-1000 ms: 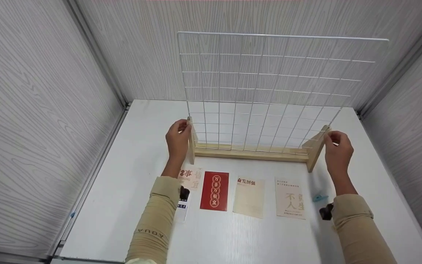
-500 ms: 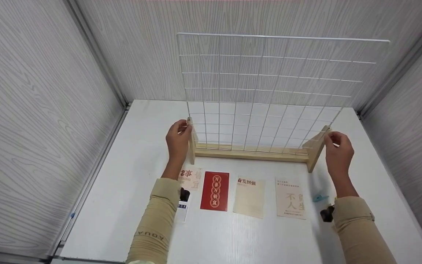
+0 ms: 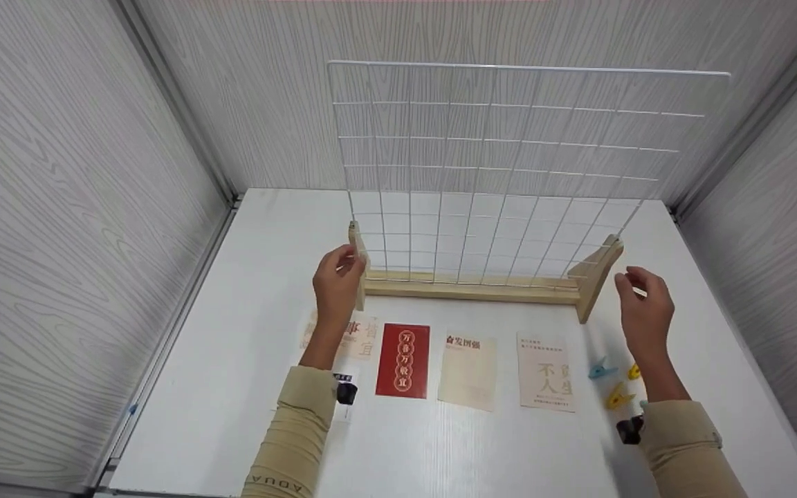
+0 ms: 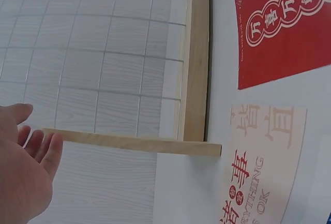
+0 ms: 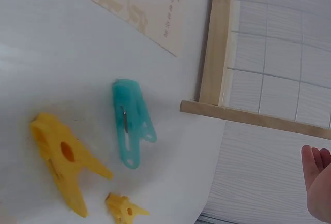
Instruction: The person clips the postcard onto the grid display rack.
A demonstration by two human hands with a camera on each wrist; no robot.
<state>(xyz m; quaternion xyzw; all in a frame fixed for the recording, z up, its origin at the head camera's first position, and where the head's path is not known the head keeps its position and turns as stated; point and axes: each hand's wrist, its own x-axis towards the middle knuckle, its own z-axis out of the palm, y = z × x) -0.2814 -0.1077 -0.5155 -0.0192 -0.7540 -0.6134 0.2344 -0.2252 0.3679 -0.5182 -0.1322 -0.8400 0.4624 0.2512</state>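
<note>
A white wire grid [image 3: 509, 67] stands upright in a wooden stand, its lower edge along the crossbar [image 3: 474, 293]. Beside the left wooden upright [image 3: 355, 238] is my left hand [image 3: 336, 287], fingers loosely bent and holding nothing. In the left wrist view, that hand's fingertips [image 4: 51, 151] overlap the end of the upright [image 4: 129, 142]. My right hand [image 3: 647, 311] hovers just off the right upright [image 3: 596, 280], a gap showing between them. The right wrist view has its relaxed fingers [image 5: 310, 164] at the right edge, below the upright.
In front of the stand lie a red card [image 3: 403, 361], a cream card [image 3: 468, 380], a pale printed card [image 3: 546, 380] and another [image 3: 367, 346] partly under my left arm. A teal clothes peg [image 5: 132, 115] and yellow pegs [image 5: 67, 162] lie at right. Panels [image 3: 59, 207] enclose the table.
Both hands have let go of the tops of the uprights and drawn back toward me. The yellow pegs have come into sight beside my right arm. The grid stays standing.
</note>
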